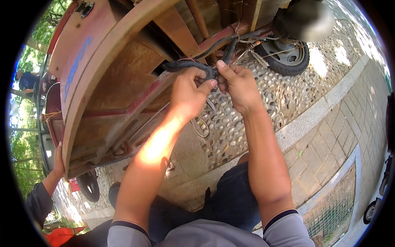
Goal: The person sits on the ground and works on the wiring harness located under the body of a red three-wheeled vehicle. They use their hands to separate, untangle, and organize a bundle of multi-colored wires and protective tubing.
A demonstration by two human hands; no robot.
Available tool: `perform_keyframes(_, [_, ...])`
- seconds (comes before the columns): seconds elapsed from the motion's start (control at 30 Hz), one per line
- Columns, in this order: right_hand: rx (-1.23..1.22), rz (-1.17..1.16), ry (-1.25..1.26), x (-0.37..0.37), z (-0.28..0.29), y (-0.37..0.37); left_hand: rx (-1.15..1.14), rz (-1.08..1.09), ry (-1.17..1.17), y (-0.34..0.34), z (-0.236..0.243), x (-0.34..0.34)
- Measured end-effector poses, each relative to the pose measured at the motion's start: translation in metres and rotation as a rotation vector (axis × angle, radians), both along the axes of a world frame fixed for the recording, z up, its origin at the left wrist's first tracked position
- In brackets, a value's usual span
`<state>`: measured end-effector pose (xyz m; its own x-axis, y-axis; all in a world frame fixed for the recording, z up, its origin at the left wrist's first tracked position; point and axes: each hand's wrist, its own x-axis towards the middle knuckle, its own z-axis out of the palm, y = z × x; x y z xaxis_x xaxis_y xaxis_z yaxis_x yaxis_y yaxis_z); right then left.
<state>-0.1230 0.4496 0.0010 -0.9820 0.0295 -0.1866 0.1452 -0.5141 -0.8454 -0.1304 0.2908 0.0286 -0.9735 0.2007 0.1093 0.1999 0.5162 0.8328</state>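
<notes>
Under a tilted, rusty vehicle body (119, 90), both my hands are closed on a black wiring harness (191, 64) sheathed in corrugated tube. My left hand (190, 92) pinches its dark, bundled part between thumb and fingers. Close beside it, my right hand (240, 84) grips the same bundle where a black branch (229, 51) runs up toward the frame. The exact spot inside the fingers is hidden. A thin red wire shows along the tube. Below my hands hangs a pale loop of cord (200, 126).
A wheel with a black tyre (288, 59) stands at upper right, a blurred round object (310, 20) above it. Another person's hand (59, 160) rests on the body's edge at left. Pebbled paving (263, 99) and a stone kerb (329, 99) lie below.
</notes>
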Motion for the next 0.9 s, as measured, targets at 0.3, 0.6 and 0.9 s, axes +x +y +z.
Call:
perform_keyframes(0.3, [-0.145,0.087,0.201,-0.004,-0.013,0.01,0.373,-0.121,-0.404,-0.007,0.021,-0.014])
perform_keyframes(0.6, [0.338,-0.284,0.138,-0.01,-0.014,0.0,0.223,-0.223,-0.308,-0.018,-0.002,-0.01])
perform_keyframes(0.9, [0.355,-0.401,0.139,-0.003,0.007,0.0,0.318,-0.165,-0.244,-0.019,-0.008,-0.011])
